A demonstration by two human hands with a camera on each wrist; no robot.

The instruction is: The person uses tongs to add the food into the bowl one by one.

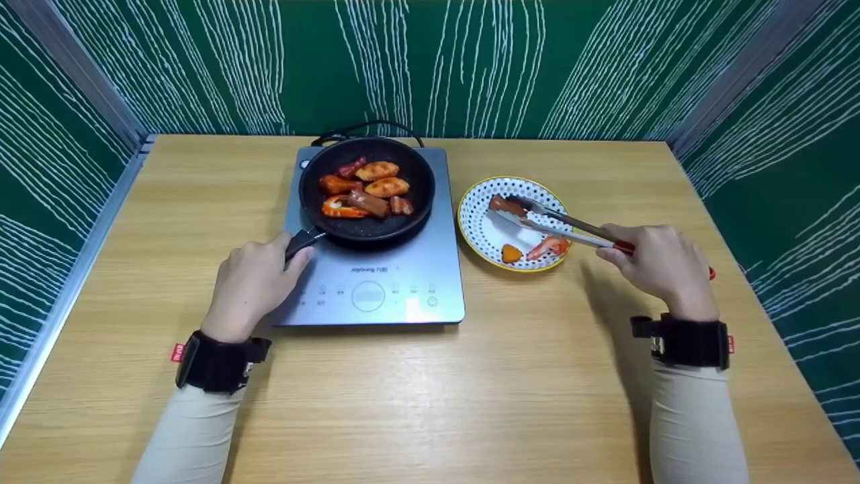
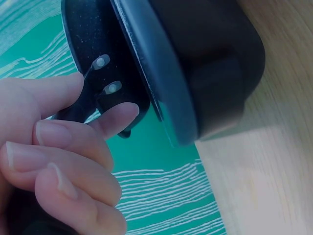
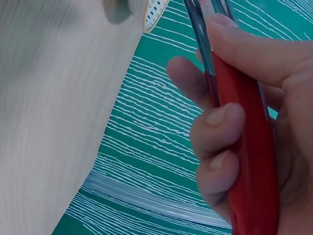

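My left hand (image 1: pixel 255 286) grips the black handle (image 1: pixel 304 242) of a frying pan (image 1: pixel 376 232); the left wrist view shows the fingers curled round it. In the pan lie two wing-like pieces (image 1: pixel 386 187), a drumstick (image 1: pixel 340 184), an orange shrimp-like piece (image 1: pixel 344 208) and several brown and red meat pieces (image 1: pixel 368 202). My right hand (image 1: pixel 662 265) holds metal tongs (image 1: pixel 581 232) by their red handles (image 3: pixel 249 147). The tips of the tongs are around a brown meat piece (image 1: pixel 507 205) on the dotted plate (image 1: pixel 476 235). Whether they pinch it I cannot tell.
Beneath the pan is a silver induction cooker (image 1: pixel 369 312), with a black cord (image 1: pixel 386 123) behind it. An orange chunk (image 1: pixel 511 253) and a shrimp-like piece (image 1: pixel 547 248) lie on the plate's near side. Green patterned panels (image 1: pixel 430 67) border the wooden table (image 1: pixel 416 403).
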